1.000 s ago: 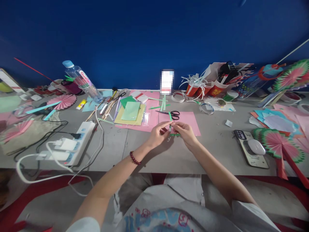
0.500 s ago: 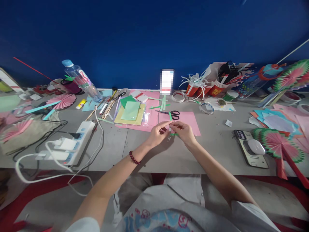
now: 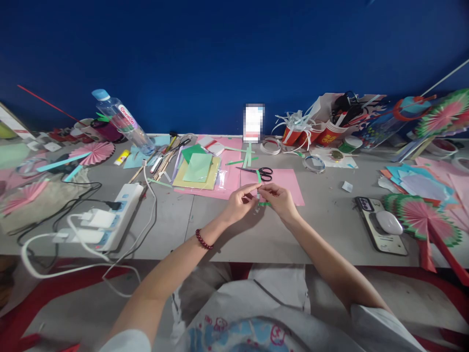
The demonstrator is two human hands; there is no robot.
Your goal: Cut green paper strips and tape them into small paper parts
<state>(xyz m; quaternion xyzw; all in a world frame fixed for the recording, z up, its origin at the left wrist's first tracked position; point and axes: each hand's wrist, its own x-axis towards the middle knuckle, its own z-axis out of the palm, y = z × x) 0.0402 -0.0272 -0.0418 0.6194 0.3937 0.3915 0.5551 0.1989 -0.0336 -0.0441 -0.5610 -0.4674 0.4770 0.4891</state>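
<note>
My left hand [image 3: 240,203] and my right hand [image 3: 281,201] meet over a pink sheet of paper [image 3: 292,186], thumbs and fingers pinched together. Between their fingertips is a narrow green paper strip [image 3: 258,175]; one end sticks up past the fingers and a paler part hangs below. Just beyond the hands lie black-handled scissors [image 3: 266,174], partly crossed by the strip. Another bit of green strip [image 3: 264,203] shows under my right hand. The fingers hide the middle of the held strip.
Left of the hands lie stacked coloured papers [image 3: 198,168], a white power strip [image 3: 122,215] with cables, and a plastic bottle [image 3: 126,122]. To the right are a phone [image 3: 370,225], paper fans [image 3: 427,220] and red cups [image 3: 329,134]. A blue wall [image 3: 183,68] stands behind.
Almost nothing differs. Both hands keep their pinch on the green strip in the same place, and the view has shifted very slightly.
</note>
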